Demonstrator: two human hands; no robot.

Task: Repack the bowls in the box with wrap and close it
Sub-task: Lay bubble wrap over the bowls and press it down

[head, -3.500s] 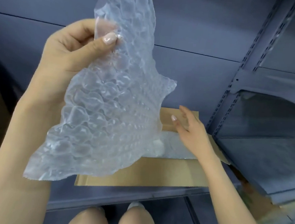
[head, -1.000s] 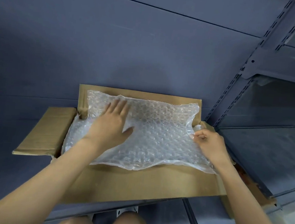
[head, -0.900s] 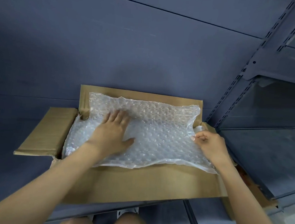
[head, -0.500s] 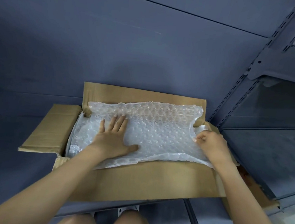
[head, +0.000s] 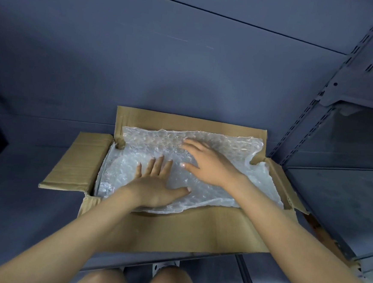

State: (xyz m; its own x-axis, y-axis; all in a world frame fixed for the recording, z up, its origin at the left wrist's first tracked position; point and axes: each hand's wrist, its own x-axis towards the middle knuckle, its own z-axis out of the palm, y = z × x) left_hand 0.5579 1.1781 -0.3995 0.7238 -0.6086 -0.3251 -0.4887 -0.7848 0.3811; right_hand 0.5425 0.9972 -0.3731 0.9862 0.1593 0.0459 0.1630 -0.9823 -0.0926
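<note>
An open cardboard box (head: pixel 181 228) lies on a blue-grey shelf, its four flaps folded outward. A clear sheet of bubble wrap (head: pixel 229 149) covers the whole inside, so the bowls are hidden under it. My left hand (head: pixel 157 186) lies flat on the wrap near the box's front left, fingers straight and spread. My right hand (head: pixel 208 163) rests flat on the wrap at the middle, fingers reaching toward the far wall. Neither hand grips anything.
The shelf surface (head: pixel 49 112) stretches left and behind the box. A perforated metal upright (head: pixel 332 90) and further shelves stand to the right. The left flap (head: pixel 79 162) and right flap (head: pixel 287 185) stick out sideways. My knees show below the shelf edge.
My right hand let go of the wrap's right edge and moved left onto the middle of the sheet. My left hand stayed pressing flat. Earlier the sheet was held up, then laid in the box.
</note>
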